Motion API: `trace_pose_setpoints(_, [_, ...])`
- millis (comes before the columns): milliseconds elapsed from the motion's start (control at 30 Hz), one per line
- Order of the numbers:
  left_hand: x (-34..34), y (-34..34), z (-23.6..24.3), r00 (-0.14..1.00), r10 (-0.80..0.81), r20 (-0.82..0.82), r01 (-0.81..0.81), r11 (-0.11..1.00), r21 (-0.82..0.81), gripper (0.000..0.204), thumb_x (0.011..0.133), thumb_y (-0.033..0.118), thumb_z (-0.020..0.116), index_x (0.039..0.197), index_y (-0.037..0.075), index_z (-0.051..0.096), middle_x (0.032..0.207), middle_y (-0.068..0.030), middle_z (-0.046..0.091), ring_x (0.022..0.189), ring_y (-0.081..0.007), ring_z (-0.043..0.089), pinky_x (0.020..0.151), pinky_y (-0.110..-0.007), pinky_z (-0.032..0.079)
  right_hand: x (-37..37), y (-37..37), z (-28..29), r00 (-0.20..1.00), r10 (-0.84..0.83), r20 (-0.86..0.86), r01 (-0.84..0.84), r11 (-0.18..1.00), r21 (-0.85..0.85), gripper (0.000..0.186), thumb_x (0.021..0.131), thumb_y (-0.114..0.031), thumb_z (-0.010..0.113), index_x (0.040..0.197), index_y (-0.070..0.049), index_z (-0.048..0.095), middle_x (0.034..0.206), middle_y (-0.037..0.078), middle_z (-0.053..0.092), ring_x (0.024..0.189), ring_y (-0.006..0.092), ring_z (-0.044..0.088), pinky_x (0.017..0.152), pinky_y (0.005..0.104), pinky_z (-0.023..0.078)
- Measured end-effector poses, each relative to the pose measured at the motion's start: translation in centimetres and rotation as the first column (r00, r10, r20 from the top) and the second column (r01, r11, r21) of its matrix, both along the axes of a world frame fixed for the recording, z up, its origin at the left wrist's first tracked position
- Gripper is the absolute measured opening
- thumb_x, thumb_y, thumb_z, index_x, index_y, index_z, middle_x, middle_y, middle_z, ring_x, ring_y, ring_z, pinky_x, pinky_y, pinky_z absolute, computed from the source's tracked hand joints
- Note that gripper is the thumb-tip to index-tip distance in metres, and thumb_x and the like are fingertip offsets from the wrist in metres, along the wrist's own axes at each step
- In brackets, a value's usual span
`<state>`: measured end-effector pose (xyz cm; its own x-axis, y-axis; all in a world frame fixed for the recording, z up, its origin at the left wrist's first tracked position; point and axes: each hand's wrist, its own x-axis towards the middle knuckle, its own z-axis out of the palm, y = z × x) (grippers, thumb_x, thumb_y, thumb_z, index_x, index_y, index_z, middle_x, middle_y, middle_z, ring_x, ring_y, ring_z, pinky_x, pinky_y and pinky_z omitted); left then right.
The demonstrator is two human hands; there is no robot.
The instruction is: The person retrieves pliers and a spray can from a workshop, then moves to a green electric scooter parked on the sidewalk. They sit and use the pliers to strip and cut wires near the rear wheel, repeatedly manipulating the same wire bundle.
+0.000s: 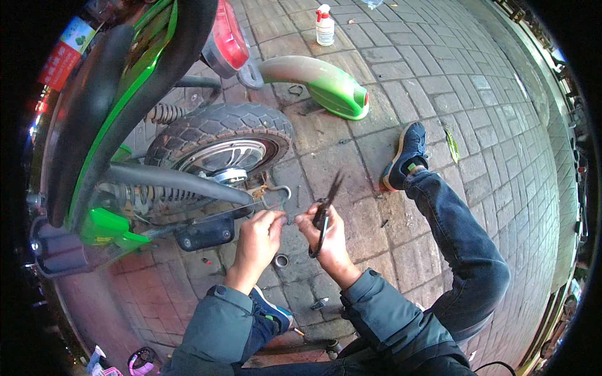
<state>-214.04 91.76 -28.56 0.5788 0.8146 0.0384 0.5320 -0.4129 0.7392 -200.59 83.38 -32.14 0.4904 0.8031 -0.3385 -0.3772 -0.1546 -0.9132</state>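
Observation:
My right hand [332,243] is closed around a pair of dark scissors [324,212], its blades pointing up and away from me. The thumb and fingertips of my left hand [257,243] are pinched together around something small and thin; its kind is too small to tell. Both hands' fingertips nearly meet in front of the scooter's rear wheel [251,141]. Just beyond them, a light cable [288,191] curves out near the wheel's axle. The scooter's black frame tube [182,182] runs just left of my left hand.
A green-and-white mudguard [326,88] lies beyond the wheel, near a white spray bottle [325,28] with a red trigger. On the paving lie a metal ring [281,261], a long screw [298,194] and a green leaf [451,145]. My right leg [458,232] stretches out at the right.

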Motion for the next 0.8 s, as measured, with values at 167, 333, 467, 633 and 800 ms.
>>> trace_pose_setpoints(167, [0.5,0.0,-0.5,0.962,0.262,0.071,-0.232,0.929,-0.290,0.015,0.092,0.012,0.066,0.091,-0.003,0.069,0.067,-0.0116,0.068,0.059,-0.0132,0.066,0.054,-0.027,0.049,-0.3,-0.9,-0.3,0.912,0.127,0.390,-0.048,0.977,-0.206,0.033,0.084,-0.023,0.075,0.091,-0.002,0.051,0.067,0.005,0.054,0.059,0.0130,0.049,0.055,0.0314,0.043])
trace_pose_setpoints(333, [0.8,-0.2,-0.3,0.970,0.230,0.077,-0.209,0.954,-0.216,0.011,0.091,0.009,0.066,0.092,-0.002,0.068,0.073,-0.0126,0.068,0.061,-0.0164,0.067,0.055,-0.029,0.049,-1.5,-1.9,-1.0,0.748,0.436,0.500,-0.209,0.870,-0.447,0.040,0.082,-0.038,0.073,0.090,-0.002,0.056,0.078,0.018,0.067,0.076,0.0370,0.068,0.067,0.0425,0.053])
trace_pose_setpoints(467, [0.8,-0.1,0.1,0.986,0.158,0.061,-0.151,0.983,-0.104,0.008,0.089,0.006,0.066,0.090,-0.001,0.066,0.075,-0.0135,0.066,0.062,-0.0208,0.066,0.054,-0.031,0.048,-1.0,-1.8,-1.4,0.733,0.412,0.542,-0.193,0.889,-0.415,0.040,0.081,-0.036,0.075,0.084,-0.002,0.054,0.069,0.016,0.064,0.066,0.0348,0.066,0.060,0.0419,0.050])
trace_pose_setpoints(633, [0.8,0.1,0.1,0.990,0.128,0.051,-0.121,0.984,-0.131,0.007,0.088,0.005,0.066,0.088,-0.001,0.064,0.073,-0.0139,0.063,0.062,-0.0233,0.065,0.055,-0.033,0.048,-0.1,-1.5,-1.5,0.703,0.438,0.560,-0.216,0.882,-0.418,0.041,0.081,-0.038,0.076,0.083,-0.003,0.054,0.066,0.015,0.063,0.064,0.0355,0.065,0.058,0.0427,0.049])
trace_pose_setpoints(800, [0.7,0.5,0.4,0.996,0.075,0.037,-0.069,0.985,-0.159,0.013,0.091,0.011,0.065,0.090,-0.001,0.062,0.077,-0.0151,0.062,0.067,-0.0285,0.065,0.059,-0.036,0.049,0.1,-1.5,-1.5,0.686,0.476,0.550,-0.242,0.863,-0.444,0.040,0.081,-0.038,0.075,0.082,-0.003,0.055,0.065,0.017,0.061,0.065,0.0369,0.065,0.058,0.0437,0.049])
